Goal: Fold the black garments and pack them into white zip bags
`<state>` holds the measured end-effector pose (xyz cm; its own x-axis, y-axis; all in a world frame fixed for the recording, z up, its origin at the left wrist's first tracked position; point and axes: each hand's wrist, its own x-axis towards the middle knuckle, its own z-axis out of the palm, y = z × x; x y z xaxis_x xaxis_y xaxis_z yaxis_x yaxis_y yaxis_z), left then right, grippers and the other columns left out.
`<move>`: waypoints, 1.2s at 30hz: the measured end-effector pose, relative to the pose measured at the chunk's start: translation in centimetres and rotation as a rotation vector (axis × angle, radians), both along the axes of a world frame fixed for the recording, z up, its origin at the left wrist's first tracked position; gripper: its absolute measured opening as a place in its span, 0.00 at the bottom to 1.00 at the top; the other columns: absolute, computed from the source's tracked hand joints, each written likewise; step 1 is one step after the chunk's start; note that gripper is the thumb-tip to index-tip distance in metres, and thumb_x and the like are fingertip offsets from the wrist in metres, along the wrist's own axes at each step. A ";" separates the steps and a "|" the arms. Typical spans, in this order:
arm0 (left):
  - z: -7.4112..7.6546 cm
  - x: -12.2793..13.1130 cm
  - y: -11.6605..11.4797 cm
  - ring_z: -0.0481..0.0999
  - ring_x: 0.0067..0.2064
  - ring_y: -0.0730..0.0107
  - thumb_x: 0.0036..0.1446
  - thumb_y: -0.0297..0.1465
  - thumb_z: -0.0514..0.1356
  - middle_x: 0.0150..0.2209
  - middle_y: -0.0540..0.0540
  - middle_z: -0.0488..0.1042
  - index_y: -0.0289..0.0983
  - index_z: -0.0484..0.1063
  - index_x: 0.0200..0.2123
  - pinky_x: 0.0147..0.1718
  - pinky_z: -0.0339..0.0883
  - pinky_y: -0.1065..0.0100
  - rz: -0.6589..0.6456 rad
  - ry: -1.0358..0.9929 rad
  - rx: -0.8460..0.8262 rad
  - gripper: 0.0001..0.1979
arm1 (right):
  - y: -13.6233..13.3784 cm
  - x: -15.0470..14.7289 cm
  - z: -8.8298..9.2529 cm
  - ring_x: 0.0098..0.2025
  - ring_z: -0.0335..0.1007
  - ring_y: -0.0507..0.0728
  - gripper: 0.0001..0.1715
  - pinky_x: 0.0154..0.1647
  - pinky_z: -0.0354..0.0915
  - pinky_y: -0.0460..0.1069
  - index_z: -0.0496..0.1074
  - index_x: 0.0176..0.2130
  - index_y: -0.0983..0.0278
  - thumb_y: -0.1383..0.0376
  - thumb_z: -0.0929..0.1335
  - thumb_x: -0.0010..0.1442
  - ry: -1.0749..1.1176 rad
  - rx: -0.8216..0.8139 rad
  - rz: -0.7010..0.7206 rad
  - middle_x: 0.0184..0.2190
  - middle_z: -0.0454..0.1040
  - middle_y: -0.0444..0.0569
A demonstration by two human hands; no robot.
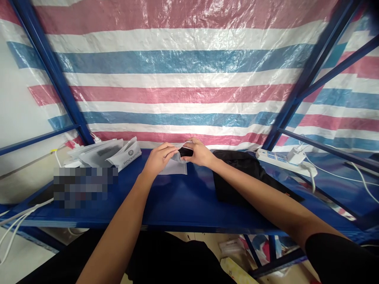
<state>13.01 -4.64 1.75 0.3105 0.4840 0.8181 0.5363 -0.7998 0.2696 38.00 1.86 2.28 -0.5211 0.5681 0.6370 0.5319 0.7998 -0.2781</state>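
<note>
Both hands hold a pale translucent bag over the blue shelf, near its back edge. My left hand pinches the bag's mouth from the left. On the other side, my right hand grips the bag's opening, fingers at the top and thumb below. Something black shows inside the opening, between the two hands; what it is cannot be made out. The lower part of the bag lies on or just above the shelf. Under my right forearm lies a black cloth item.
Translucent bags, one marked ROCKBROS, lie at the left, beside a blurred-out patch. A white power strip with plugs and cables is at the right. Blue metal posts frame the blue shelf, with striped sheeting behind.
</note>
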 end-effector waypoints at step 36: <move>-2.5 -1.3 4.0 0.76 0.36 0.59 0.69 0.51 0.56 0.27 0.48 0.75 0.40 0.76 0.31 0.34 0.67 0.65 0.378 -0.551 -0.475 0.23 | 0.2 -1.0 1.1 0.46 0.81 0.59 0.12 0.52 0.77 0.52 0.79 0.36 0.61 0.58 0.79 0.55 0.982 -0.887 0.264 0.41 0.85 0.48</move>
<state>11.75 -0.69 -0.70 -0.3298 0.8089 0.4867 0.4381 -0.3255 0.8379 37.02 2.09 3.42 -0.2224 0.9339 0.2798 -0.3245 0.1998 -0.9246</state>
